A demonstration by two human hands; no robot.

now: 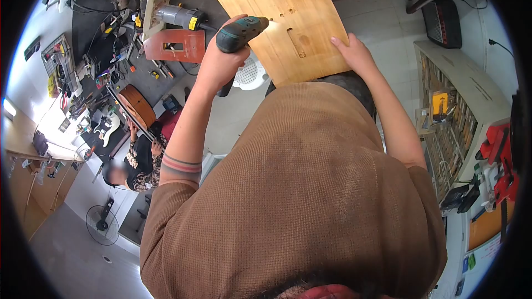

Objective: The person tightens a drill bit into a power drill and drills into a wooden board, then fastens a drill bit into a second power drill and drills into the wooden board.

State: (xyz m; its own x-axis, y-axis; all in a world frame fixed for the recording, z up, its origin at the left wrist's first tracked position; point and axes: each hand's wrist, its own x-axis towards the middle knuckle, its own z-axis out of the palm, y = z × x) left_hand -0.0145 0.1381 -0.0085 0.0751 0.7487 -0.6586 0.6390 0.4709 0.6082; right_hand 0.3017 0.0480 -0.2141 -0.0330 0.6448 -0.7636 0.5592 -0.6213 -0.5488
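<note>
My left hand (219,62) is wrapped round the grip of a dark green and black cordless drill (239,34). The drill lies nearly sideways, its nose pointing right over a pale wooden board (277,0). A lit patch shows on the wood by the nose; whether the bit touches the board, I cannot tell. The board carries a long slot, a shallow brownish hollow and several small rough holes. At its right edge, my right hand (354,52) grips the board, thumb on top and fingers hidden underneath. The board's near end rests by my lap.
On the dark bench at left lie a router-like power tool (180,16), a reddish-brown template (174,45) and many hand tools. A white perforated stool (250,75) stands below. Another person (141,160) handles a guitar (136,106). Shelving (454,111) stands right.
</note>
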